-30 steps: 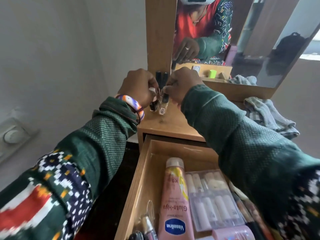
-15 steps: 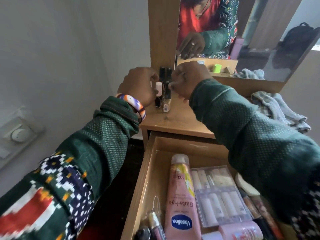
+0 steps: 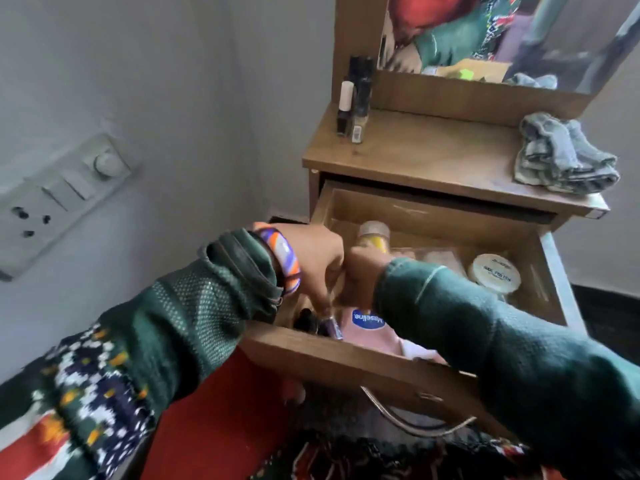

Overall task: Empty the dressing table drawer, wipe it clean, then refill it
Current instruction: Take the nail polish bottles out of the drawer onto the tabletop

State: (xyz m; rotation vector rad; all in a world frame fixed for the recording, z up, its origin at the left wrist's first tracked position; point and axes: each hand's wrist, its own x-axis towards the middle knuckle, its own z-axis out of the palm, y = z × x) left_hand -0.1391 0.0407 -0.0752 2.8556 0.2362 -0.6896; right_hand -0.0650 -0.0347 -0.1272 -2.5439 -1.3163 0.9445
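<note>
The wooden drawer (image 3: 346, 355) stands pulled out and holds cosmetics. Both my hands are inside its left part, knuckles almost touching. My left hand (image 3: 311, 265) points its fingers down onto a small lilac-capped bottle (image 3: 331, 327) in the front left corner; blur hides whether it grips. My right hand (image 3: 360, 277) lies curled over the pink Vaseline tube (image 3: 367, 320), its fingers hidden. A white round jar (image 3: 495, 273) and a clear plastic case (image 3: 436, 258) lie further right. Two nail polish bottles (image 3: 351, 109) stand on the table top by the mirror frame.
A crumpled grey cloth (image 3: 564, 157) lies on the right of the dressing table top (image 3: 433, 157). The mirror (image 3: 485, 36) rises behind it. A switch panel (image 3: 59, 195) is on the left wall. The drawer's metal handle (image 3: 408, 420) hangs over my lap.
Both hands let go of the nail polish bottles on the table top and dropped down into the open drawer. The bottles stay standing by the mirror frame.
</note>
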